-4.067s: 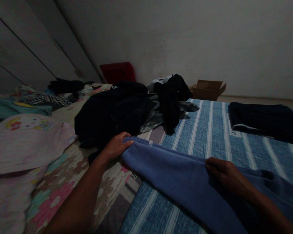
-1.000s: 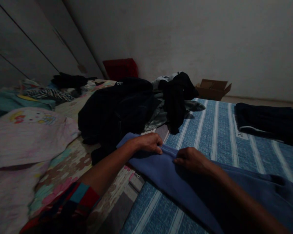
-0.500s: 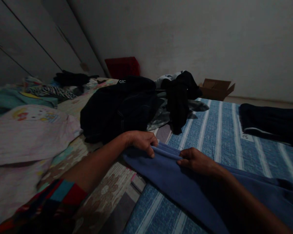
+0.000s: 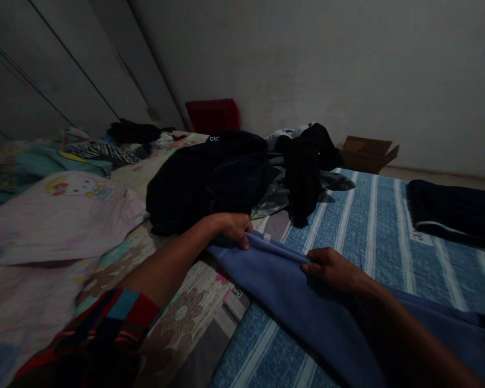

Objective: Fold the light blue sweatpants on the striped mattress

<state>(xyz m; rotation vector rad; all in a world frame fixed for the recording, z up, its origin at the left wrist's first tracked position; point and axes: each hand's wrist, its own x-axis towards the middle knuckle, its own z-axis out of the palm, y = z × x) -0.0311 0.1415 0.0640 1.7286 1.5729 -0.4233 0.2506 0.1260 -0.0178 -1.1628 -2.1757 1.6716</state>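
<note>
A long blue garment (image 4: 283, 285), perhaps trousers, lies stretched across the striped blue cloth (image 4: 347, 226) and reaches off to the right. My left hand (image 4: 235, 229) pinches its far left end, thumb on top. Further right along the same upper edge, my right hand (image 4: 329, 267) grips the fabric between thumb and fingers. Between the two hands a small white tag (image 4: 267, 237) shows on that edge. The garment's right part is partly hidden under my right forearm.
A dark heap of clothes (image 4: 210, 178) lies just beyond my left hand, with black garments (image 4: 303, 172) beside it. To the left is a pink garment (image 4: 64, 221). Folded dark clothing (image 4: 456, 213) rests at the right. By the wall are a cardboard box (image 4: 366, 153) and a red object (image 4: 214, 116).
The view has shifted a little, so most things sit further right. My left hand has slid slightly along the garment's end, and the white tag now shows clear of it.
</note>
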